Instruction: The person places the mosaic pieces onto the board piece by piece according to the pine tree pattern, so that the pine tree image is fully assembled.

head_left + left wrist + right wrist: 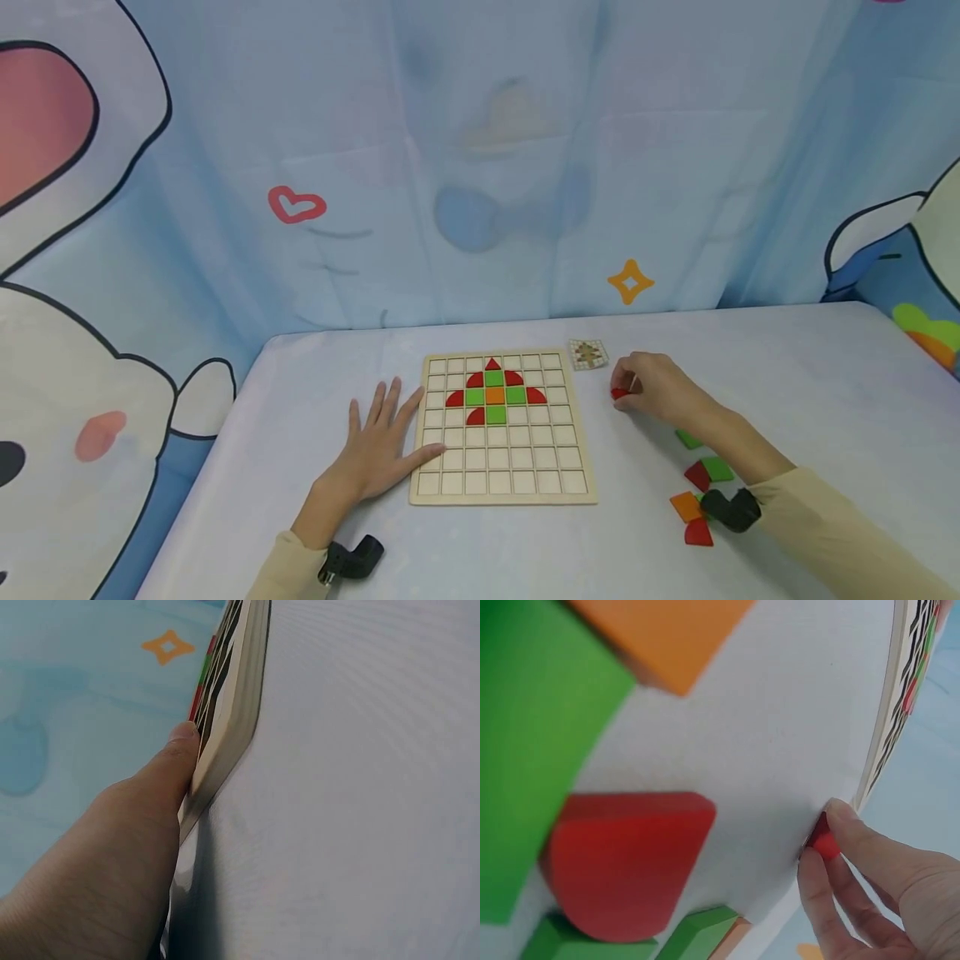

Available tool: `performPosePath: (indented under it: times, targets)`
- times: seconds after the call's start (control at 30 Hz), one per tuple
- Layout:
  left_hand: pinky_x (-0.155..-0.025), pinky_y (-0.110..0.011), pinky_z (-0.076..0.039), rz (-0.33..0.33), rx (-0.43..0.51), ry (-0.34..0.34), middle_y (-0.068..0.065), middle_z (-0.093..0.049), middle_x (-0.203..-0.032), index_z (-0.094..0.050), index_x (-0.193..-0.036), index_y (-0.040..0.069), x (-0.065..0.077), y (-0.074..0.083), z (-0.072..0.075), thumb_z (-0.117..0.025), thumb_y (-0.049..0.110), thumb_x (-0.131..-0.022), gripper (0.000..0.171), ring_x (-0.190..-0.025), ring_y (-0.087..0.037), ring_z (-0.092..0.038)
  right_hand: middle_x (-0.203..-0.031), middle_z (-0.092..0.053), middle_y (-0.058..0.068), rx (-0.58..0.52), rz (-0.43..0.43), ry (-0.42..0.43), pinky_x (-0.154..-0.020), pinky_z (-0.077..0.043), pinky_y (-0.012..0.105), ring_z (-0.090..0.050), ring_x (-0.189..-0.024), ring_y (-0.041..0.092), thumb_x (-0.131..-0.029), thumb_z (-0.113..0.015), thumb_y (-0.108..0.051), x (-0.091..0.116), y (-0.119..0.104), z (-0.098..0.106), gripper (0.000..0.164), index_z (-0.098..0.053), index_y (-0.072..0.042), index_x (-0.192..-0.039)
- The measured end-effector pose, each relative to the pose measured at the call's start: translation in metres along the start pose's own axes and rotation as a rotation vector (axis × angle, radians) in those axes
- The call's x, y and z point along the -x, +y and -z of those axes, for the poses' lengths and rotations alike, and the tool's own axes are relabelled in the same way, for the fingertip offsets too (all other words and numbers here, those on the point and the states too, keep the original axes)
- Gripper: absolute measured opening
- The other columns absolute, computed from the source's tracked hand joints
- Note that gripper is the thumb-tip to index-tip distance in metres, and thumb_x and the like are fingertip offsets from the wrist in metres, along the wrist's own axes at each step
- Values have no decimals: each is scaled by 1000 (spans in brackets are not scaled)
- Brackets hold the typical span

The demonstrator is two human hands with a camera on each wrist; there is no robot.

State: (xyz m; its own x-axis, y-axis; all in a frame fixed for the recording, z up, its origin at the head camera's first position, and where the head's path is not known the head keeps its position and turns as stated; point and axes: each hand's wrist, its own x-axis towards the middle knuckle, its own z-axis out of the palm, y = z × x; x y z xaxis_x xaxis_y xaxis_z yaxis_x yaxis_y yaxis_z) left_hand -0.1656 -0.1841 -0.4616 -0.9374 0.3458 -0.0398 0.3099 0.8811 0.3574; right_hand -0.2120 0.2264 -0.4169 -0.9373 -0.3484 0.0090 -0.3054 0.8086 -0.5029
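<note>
A wooden grid board [525, 483] lies on the table, with red, green and orange pieces set in a pattern across its upper cells. My left hand [375, 450] rests at the board's left edge, fingers spread and straight, the thumb [176, 757] over the rim in the left wrist view. Right of the board, my right hand [652, 387] pinches a small red block [619, 392] between thumb and fingers. The right wrist view also shows this red block [825, 840] in the fingertips, low over the white cloth.
A small pattern card [588, 354] lies by the board's upper right corner. Several loose pieces sit under the right forearm, among them an orange square [686, 506], a red piece [698, 533] and a green square [717, 469]. A printed blue curtain [480, 275] hangs behind the table.
</note>
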Motion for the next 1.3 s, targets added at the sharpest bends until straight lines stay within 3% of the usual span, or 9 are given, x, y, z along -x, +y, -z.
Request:
performPosePath:
  times: [0.2,0.4,0.67,0.87,1.03,1.3]
  targets:
    - [-119,-75,3,2,-5,-3,-21,-9,-174,-24,-168,16,-1,-1,0,-57,63,-99,90,-160,-42,0,-76,-62,-1,5,43,48,-66,-50,30,-55,-74,18,-78,-89,3,2,-2,1,23,-68,-7,-80]
    - [-119,-75,3,1,-7,4,-22,-9,-174,-24,-168,15,0,0,0,-58,63,-99,90,-160,-43,0,-78,-63,-2,-13,93,41,-67,-49,27,-55,-74,15,-80,-86,5,0,-11,1,17,-73,-5,-84]
    - [-118,-77,1,-14,1,35,-23,-12,-173,-27,-167,15,2,0,1,-59,62,-98,90,-160,-45,-4,-82,-69,-3,-134,206,29,-68,-53,25,-59,-76,12,-83,-85,4,-13,-48,-7,12,-77,-2,-90]
    - [-118,-76,2,-4,3,9,-22,-10,-174,-26,-168,16,1,1,1,-58,62,-99,89,-160,-44,-2,-84,-73,-3,-208,261,-24,-70,-55,25,-65,-77,11,-85,-85,1,-26,-73,-25,10,-79,-3,-92]
    - [-119,-75,3,8,-1,-2,-21,-8,-174,-24,-168,16,1,1,1,-58,63,-99,90,-160,-42,0,-88,-72,0,-208,264,-53,-72,-55,26,-63,-80,12,-88,-81,3,-32,-86,-40,8,-79,-2,-94]
    - [-119,-75,4,13,-9,-7,-20,-7,-174,-23,-169,17,0,0,1,-58,64,-99,91,-160,-41,1,-96,-72,5,-224,170,-78,-69,-52,25,-59,-79,13,-91,-76,6,-35,-95,-53,11,-80,0,-100]
